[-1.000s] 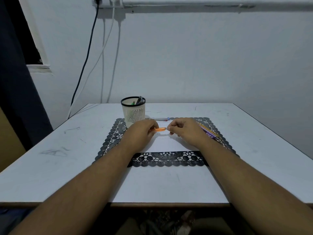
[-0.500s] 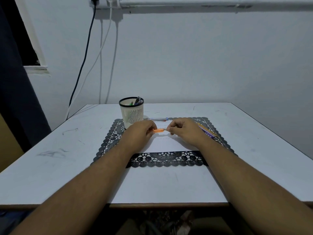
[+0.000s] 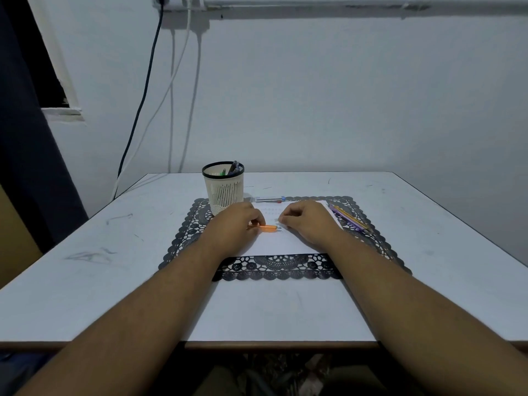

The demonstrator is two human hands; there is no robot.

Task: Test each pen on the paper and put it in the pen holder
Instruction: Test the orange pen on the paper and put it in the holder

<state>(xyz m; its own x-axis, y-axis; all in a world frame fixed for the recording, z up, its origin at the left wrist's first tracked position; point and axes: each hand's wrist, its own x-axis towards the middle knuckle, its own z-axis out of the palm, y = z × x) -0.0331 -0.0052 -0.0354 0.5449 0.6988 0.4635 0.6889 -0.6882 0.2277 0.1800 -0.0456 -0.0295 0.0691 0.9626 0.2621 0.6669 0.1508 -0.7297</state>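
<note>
Orange pen (image 3: 268,227) pinched by left hand (image 3: 237,224) over paper (image 3: 285,241); right hand (image 3: 307,221) pinches something small, probably its cap. Uncapping step; scribble test next.

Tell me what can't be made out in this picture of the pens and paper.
All in the head view:
- Orange pen: its rear end is hidden under the left hand.
- Right hand: curled fingers hide whether it holds a cap.
- White slotted pen holder: its wall hides most of the pens inside.
- White paper: test marks too faint to read.
</note>
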